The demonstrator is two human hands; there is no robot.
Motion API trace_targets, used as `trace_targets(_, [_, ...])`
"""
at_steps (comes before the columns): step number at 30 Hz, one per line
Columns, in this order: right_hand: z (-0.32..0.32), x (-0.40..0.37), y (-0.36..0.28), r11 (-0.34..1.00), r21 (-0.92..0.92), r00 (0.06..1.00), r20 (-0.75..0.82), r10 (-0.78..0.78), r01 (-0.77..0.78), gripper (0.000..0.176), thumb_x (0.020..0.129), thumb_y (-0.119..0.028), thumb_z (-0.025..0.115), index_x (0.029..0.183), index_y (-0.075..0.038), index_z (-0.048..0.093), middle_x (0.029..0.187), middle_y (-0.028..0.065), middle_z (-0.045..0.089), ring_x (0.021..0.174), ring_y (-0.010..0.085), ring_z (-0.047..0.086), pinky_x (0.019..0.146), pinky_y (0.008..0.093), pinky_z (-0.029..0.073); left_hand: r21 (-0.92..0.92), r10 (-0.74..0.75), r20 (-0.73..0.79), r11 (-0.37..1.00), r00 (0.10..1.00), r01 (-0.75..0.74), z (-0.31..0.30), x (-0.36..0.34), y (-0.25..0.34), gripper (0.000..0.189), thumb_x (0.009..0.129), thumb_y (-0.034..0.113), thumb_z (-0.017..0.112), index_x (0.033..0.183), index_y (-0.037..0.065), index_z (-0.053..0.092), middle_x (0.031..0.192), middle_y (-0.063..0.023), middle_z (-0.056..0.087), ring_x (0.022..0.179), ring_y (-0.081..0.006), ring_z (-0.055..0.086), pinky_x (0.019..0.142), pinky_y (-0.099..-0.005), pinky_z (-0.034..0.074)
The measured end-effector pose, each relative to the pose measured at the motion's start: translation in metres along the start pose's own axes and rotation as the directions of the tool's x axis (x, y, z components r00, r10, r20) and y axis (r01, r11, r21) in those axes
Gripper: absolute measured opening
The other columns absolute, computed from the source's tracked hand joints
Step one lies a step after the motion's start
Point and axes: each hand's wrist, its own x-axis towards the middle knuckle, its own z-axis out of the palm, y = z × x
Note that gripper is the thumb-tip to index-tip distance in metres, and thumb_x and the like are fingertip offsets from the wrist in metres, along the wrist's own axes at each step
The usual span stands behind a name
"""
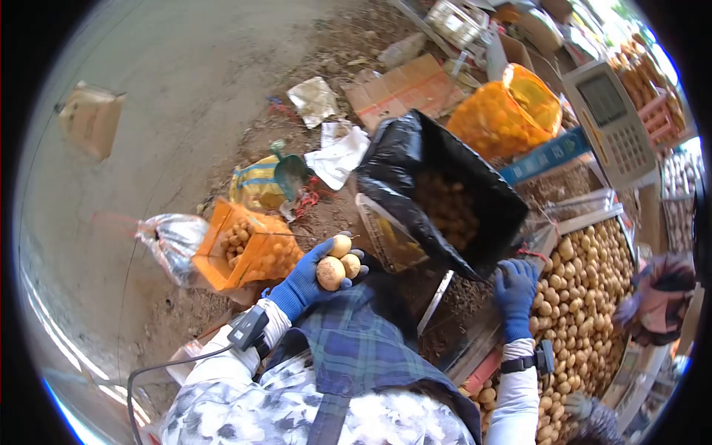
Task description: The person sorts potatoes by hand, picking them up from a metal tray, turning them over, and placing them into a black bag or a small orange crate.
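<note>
My left hand [300, 285], in a blue glove, cups three round tan potatoes [331, 273] in its palm with the fingers curled around them. In a matching glove, my right hand [517, 291] is closed near the lower right rim of a black plastic bag [393, 159]; what its fingers hold, if anything, is hidden. The bag stands open in front of me with more potatoes [447, 208] inside. Right of my right hand spreads a large heap of potatoes [575, 297] in a framed bin. An orange crate [215, 274] of small potatoes sits left of my left hand.
A scale with display and keypad [610, 111] stands at upper right, near a full orange mesh bag [482, 122]. A green scoop [291, 174], papers [337, 156] and flat cardboard [404, 93] lie on the ground. Another person's gloved hand [578, 406] reaches the heap at lower right.
</note>
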Motion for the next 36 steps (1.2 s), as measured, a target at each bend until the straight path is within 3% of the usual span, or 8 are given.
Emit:
trace_targets(5, [0.005, -0.003, 0.004, 0.999, -0.025, 0.999, 0.019, -0.026, 0.026, 0.016, 0.084, -0.022, 0.066, 0.094, -0.009, 0.068, 0.099, 0.0095, 0.069, 0.101, 0.0315, 0.061, 0.107, 0.0451, 0.038, 0.020, 0.161, -0.092, 0.987, 0.983, -0.160, -0.048, -0.047, 0.013, 0.041, 0.099, 0.041, 0.060, 0.131, 0.016, 0.054, 0.125, -0.0197, 0.061, 0.110, -0.0453, 0.062, 0.066, -0.0477, 0.059])
trace_targets(7, [0.005, -0.004, 0.002, 0.999, -0.048, 0.999, 0.040, 0.016, -0.014, 0.015, 0.085, -0.021, 0.066, 0.093, -0.009, 0.068, 0.098, 0.0100, 0.069, 0.100, 0.0315, 0.061, 0.107, 0.0450, 0.038, -0.070, 0.188, -0.224, 0.976, 0.956, -0.208, -0.080, -0.063, 0.024, 0.045, 0.100, 0.040, 0.057, 0.140, 0.019, 0.050, 0.126, -0.0202, 0.060, 0.113, -0.0434, 0.061, 0.065, -0.0448, 0.060])
trace_targets(11, [0.006, -0.005, 0.002, 0.996, -0.091, 0.998, 0.063, 0.013, -0.007, 0.014, 0.085, -0.022, 0.066, 0.091, -0.009, 0.069, 0.094, 0.0094, 0.070, 0.099, 0.0298, 0.063, 0.108, 0.0448, 0.038, 0.095, 0.441, -0.249, 0.897, 0.862, -0.432, -0.129, -0.097, 0.057, 0.054, 0.096, 0.041, 0.062, 0.133, 0.002, 0.054, 0.125, -0.0212, 0.060, 0.108, -0.0392, 0.063, 0.065, -0.0415, 0.059])
trace_targets(15, [0.009, -0.006, 0.004, 0.996, -0.093, 0.999, 0.038, 0.002, 0.002, 0.013, 0.085, -0.021, 0.066, 0.089, -0.009, 0.069, 0.092, 0.0087, 0.070, 0.098, 0.0288, 0.063, 0.107, 0.0443, 0.038, 0.021, 0.509, -0.277, 0.851, 0.815, -0.525, -0.162, -0.137, 0.110, 0.053, 0.092, 0.041, 0.067, 0.123, -0.001, 0.056, 0.115, -0.0161, 0.065, 0.101, -0.0396, 0.065, 0.063, -0.0442, 0.059])
trace_targets(20, [0.009, -0.006, 0.005, 0.994, -0.110, 0.998, 0.058, 0.008, -0.002, 0.012, 0.084, -0.021, 0.067, 0.084, -0.009, 0.069, 0.089, 0.0083, 0.070, 0.094, 0.0290, 0.062, 0.101, 0.0432, 0.040, 0.100, 0.681, -0.290, 0.720, 0.672, -0.687, -0.162, -0.164, 0.136, 0.042, 0.095, 0.040, 0.065, 0.125, 0.011, 0.057, 0.112, -0.0150, 0.066, 0.101, -0.0432, 0.065, 0.059, -0.0442, 0.060])
trace_targets(30, [0.014, -0.005, 0.010, 0.995, -0.097, 0.999, 0.041, 0.006, -0.002, 0.010, 0.082, -0.019, 0.068, 0.084, -0.010, 0.068, 0.088, 0.0100, 0.068, 0.094, 0.0321, 0.060, 0.096, 0.0427, 0.042, 0.100, 0.713, -0.308, 0.683, 0.630, -0.724, -0.182, -0.184, 0.141, 0.039, 0.095, 0.040, 0.066, 0.121, 0.014, 0.057, 0.115, -0.0150, 0.066, 0.102, -0.0451, 0.065, 0.060, -0.0430, 0.060])
trace_targets(32, [0.014, -0.007, 0.011, 0.993, -0.122, 0.999, 0.033, 0.000, 0.004, 0.010, 0.082, -0.020, 0.068, 0.083, -0.010, 0.068, 0.088, 0.0099, 0.068, 0.094, 0.0326, 0.059, 0.095, 0.0427, 0.042, 0.034, 0.646, -0.362, 0.730, 0.672, -0.683, -0.196, -0.192, 0.136, 0.046, 0.094, 0.041, 0.066, 0.127, 0.011, 0.054, 0.118, -0.0150, 0.065, 0.110, -0.0413, 0.061, 0.063, -0.0417, 0.059])
trace_targets(36, [0.016, -0.008, 0.018, 0.992, -0.126, 0.992, 0.117, 0.045, -0.030, 0.010, 0.082, -0.020, 0.068, 0.084, -0.010, 0.069, 0.089, 0.0094, 0.068, 0.095, 0.0329, 0.059, 0.095, 0.0422, 0.042, 0.050, 0.668, -0.401, 0.699, 0.627, -0.713, -0.192, -0.200, 0.107, 0.049, 0.093, 0.042, 0.067, 0.124, 0.006, 0.055, 0.114, -0.0179, 0.063, 0.104, -0.0404, 0.063, 0.062, -0.0399, 0.059])
